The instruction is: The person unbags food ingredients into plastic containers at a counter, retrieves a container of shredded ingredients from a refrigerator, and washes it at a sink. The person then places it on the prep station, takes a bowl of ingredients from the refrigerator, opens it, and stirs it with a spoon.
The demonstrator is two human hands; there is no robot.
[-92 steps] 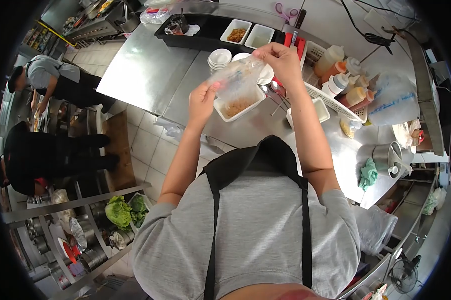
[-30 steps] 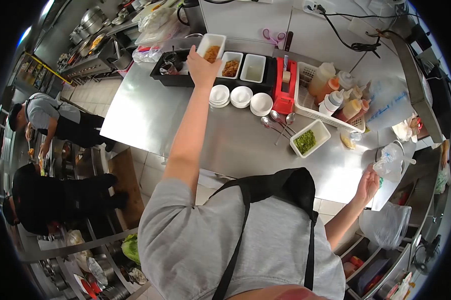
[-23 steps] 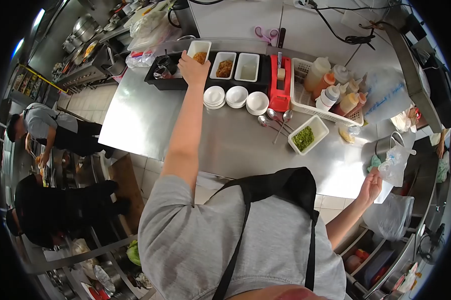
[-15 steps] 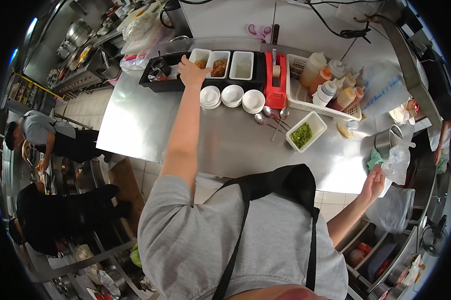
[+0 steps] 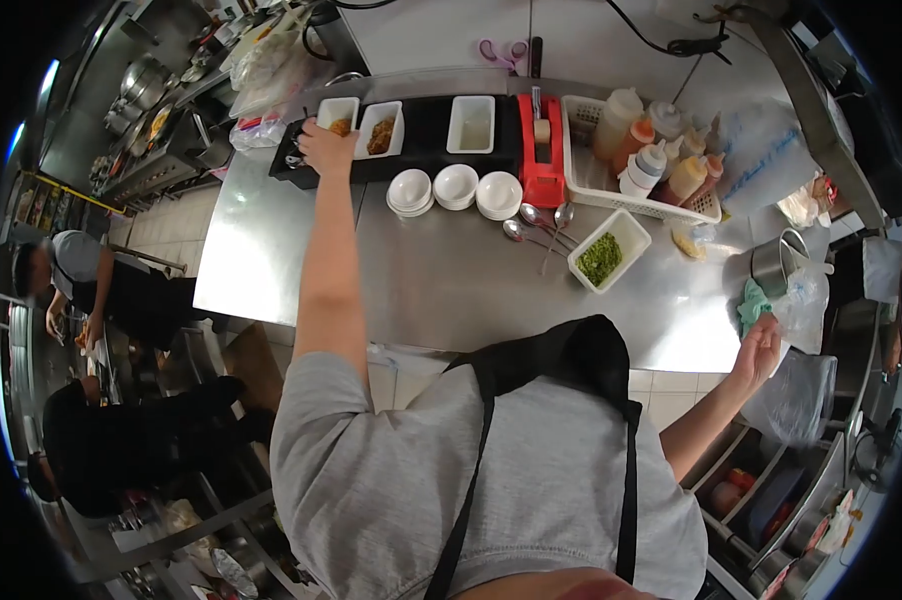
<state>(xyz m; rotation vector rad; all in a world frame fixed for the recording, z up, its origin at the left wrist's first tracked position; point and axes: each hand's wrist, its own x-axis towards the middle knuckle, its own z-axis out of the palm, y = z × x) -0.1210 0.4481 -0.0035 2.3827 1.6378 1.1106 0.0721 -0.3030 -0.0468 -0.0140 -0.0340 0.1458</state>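
Observation:
My left hand (image 5: 327,148) grips the near end of a white container (image 5: 340,108) with orange-brown food, set at the left part of the black tray (image 5: 429,126). Right beside it stands a white container of darker brown food (image 5: 381,130). Farther right in the tray is a third white container (image 5: 471,124) with pale contents. Out at the right edge of the counter, my right hand (image 5: 760,352) is closed beside a clear plastic bag (image 5: 801,305), its fingertips against it. A metal pot (image 5: 768,265) and a green cloth (image 5: 754,304) are just beyond that hand.
White bowls (image 5: 456,187) stand in stacks before the tray. Spoons (image 5: 540,226), a container of chopped greens (image 5: 600,258), a red dispenser (image 5: 542,150) and a basket (image 5: 642,205) of sauce bottles lie to the right. Two people (image 5: 76,265) work at the far left.
My left hand has lowered the orange-brown food container into the tray. It and the darker food container have moved left, leaving a gap before the third container. My right hand remains by the bag.

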